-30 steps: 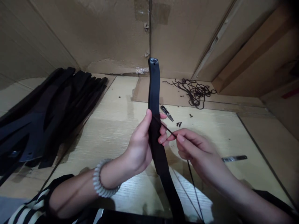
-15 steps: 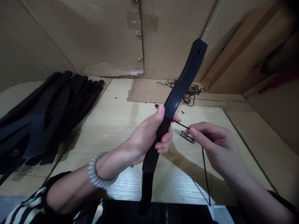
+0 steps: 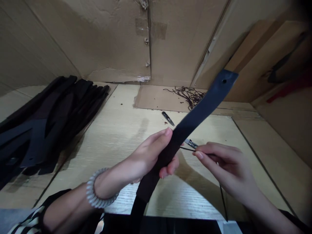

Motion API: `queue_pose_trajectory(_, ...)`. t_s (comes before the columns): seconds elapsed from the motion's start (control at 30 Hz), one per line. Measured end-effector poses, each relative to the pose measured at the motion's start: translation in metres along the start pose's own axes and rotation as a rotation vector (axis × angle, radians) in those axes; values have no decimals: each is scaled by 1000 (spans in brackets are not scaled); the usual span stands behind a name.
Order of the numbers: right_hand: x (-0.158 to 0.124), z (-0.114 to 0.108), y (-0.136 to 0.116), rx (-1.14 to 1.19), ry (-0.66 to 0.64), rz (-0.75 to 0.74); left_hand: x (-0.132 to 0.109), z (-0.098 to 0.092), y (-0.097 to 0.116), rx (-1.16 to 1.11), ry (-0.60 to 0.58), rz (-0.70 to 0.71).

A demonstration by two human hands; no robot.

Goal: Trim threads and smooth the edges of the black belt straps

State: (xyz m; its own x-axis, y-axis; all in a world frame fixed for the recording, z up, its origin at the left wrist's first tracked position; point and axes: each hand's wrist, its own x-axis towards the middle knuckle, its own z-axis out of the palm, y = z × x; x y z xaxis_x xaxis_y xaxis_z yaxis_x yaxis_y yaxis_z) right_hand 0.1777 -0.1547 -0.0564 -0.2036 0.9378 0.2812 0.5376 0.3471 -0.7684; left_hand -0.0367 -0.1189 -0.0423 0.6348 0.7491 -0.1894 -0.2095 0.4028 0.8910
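My left hand [image 3: 156,149] is wrapped round a long dark strap [image 3: 204,110] that slants up to the right. The strap has a smooth, blue-black upper end with a small hole, and a darker sleeve-like part where I grip it. My right hand [image 3: 219,159] pinches a thin black cord [image 3: 187,149] between thumb and forefinger. That cord runs from the strap's edge to my fingertips, and its tail hangs down below the hand. Thread snips [image 3: 192,143] lie on the table just behind my right fingertips, partly hidden. A second small pointed tool [image 3: 168,118] lies beyond my left thumb.
A heap of similar dark straps [image 3: 53,120] lies at the left. Cut cords in a tangled pile [image 3: 190,96] rest at the back of the pale wooden table [image 3: 109,130]. Cardboard walls [image 3: 117,39] stand behind, with a cardboard box [image 3: 258,58] at the right.
The strap has tilted further right, its top end now lower. My right hand has moved slightly down, still pinching the cord. More of the second pointed tool shows.
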Motion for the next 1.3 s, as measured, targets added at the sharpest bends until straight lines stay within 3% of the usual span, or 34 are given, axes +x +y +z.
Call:
queue_pose_trajectory(0.2, 5, 1, 1, 54, -8, 23, 7, -3, 0, 124, 30, -77)
queue_pose_trajectory(0.57, 4, 11, 8, 66, -110, 39, 8, -5, -3, 90, 152, -67)
queue_pose_trajectory(0.83, 1, 7, 11, 161, -380, 90, 10, -12, 0, 148, 12, -171)
queue_pose_trajectory(0.93, 0, 4, 27, 0, -378, 84, 11, -14, 3, 212, 24, -205)
queue_pose_trajectory(1.1, -5, -2, 78, -456, -174, 126, 7, -19, 8, 334, 32, -266)
queue_pose_trajectory(1.3, -6, -2, 105, -692, -239, 155, 3, -19, 34, 556, 61, -199)
